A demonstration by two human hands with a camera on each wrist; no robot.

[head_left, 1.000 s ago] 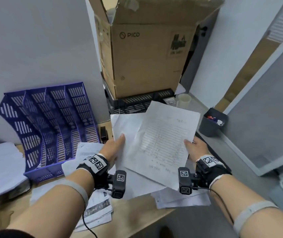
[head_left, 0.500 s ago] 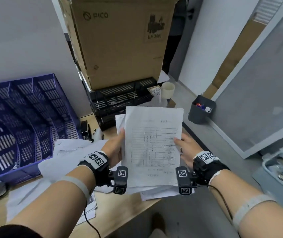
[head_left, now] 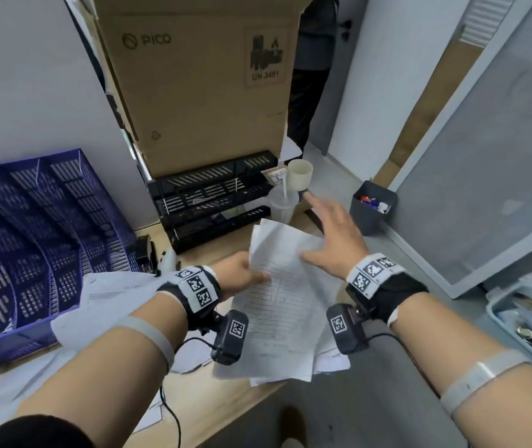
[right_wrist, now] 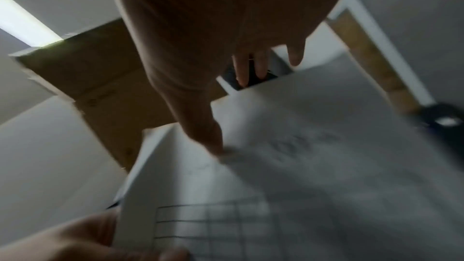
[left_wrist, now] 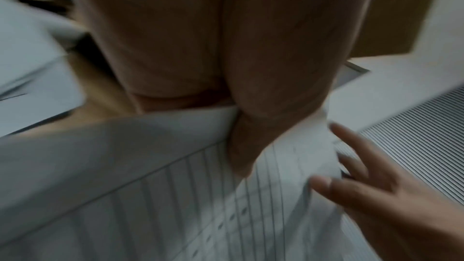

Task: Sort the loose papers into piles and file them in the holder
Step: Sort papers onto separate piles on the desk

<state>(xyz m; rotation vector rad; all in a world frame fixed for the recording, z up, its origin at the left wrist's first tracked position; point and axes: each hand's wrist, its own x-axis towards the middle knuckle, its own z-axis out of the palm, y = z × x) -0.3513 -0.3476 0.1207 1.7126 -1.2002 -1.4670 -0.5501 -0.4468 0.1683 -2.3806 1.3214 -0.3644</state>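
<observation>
A small stack of white sheets (head_left: 285,305), the top one a ruled table form, lies tilted over the desk's front edge. My left hand (head_left: 253,273) pinches its left edge, thumb on top (left_wrist: 241,146) of the sheets (left_wrist: 175,205). My right hand (head_left: 326,231) hovers over the stack's upper right with fingers spread and straight; its thumb (right_wrist: 208,136) touches the top sheet (right_wrist: 314,166). The blue slotted file holder (head_left: 32,240) stands at the left, against the wall.
More loose papers (head_left: 112,286) lie on the wooden desk between the holder and my left arm. Behind the stack stand black letter trays (head_left: 213,195) under a big cardboard box (head_left: 200,92), with two cups (head_left: 300,176) beside them. A dark bin (head_left: 372,206) sits on the floor, right.
Both hands held the sheets upright before. The stack has now dropped flatter toward the desk, and my right hand has let go of its right edge and opened above it.
</observation>
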